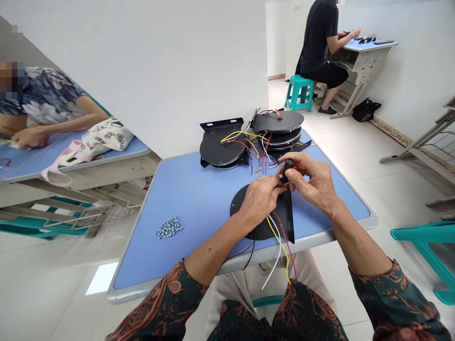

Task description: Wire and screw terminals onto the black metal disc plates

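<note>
A black round-ended plate (pixel 280 210) with an upturned edge lies on the blue desk in front of me; yellow, white, red and black wires trail from it over the desk's front edge. My right hand (pixel 313 182) grips the black handle of a screwdriver (pixel 288 166), upright over the plate's far corner. My left hand (pixel 261 196) rests across the plate, its fingers closed together at the screwdriver's lower end. Whatever those fingers pinch is hidden. A small pile of silvery screws (pixel 169 228) lies on the desk to the left.
Toward the back of the desk (pixel 170 184) sit another black plate assembly (pixel 222 144) and a stack of such plates (pixel 279 123) with loose wires. At left, a person's hand (pixel 30 137) and a patterned bag (pixel 106 137) are on a neighbouring desk. Another person (pixel 320 42) sits far right.
</note>
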### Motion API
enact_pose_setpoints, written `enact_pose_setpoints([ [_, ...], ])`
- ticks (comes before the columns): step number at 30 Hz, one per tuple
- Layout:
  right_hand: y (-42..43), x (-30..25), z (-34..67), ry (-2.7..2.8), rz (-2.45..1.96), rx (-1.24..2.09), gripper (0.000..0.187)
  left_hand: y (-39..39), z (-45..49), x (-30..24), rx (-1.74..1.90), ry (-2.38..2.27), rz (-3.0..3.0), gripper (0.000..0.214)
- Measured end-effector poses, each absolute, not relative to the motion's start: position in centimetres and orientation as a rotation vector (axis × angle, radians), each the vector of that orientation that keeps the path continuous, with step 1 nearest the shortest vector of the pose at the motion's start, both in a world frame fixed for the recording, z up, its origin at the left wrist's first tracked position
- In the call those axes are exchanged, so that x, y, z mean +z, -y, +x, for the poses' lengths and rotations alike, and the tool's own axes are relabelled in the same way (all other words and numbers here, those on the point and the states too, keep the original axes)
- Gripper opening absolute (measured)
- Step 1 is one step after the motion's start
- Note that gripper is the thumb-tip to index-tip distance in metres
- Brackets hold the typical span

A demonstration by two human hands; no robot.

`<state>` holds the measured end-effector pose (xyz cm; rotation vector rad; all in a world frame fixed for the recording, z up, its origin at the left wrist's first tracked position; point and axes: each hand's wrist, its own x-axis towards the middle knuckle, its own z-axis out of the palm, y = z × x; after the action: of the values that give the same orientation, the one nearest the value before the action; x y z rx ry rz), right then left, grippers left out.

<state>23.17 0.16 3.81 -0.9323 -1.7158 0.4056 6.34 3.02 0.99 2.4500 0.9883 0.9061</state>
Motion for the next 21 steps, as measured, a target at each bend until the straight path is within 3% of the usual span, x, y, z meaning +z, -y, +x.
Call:
enact_pose_setpoints([
  [21, -0.16, 3.62, 23.02, 1.681, -0.983, 0.299, 0.026, -2.75, 6.29, 0.68, 0.840, -0.995, 2.574, 0.010],
])
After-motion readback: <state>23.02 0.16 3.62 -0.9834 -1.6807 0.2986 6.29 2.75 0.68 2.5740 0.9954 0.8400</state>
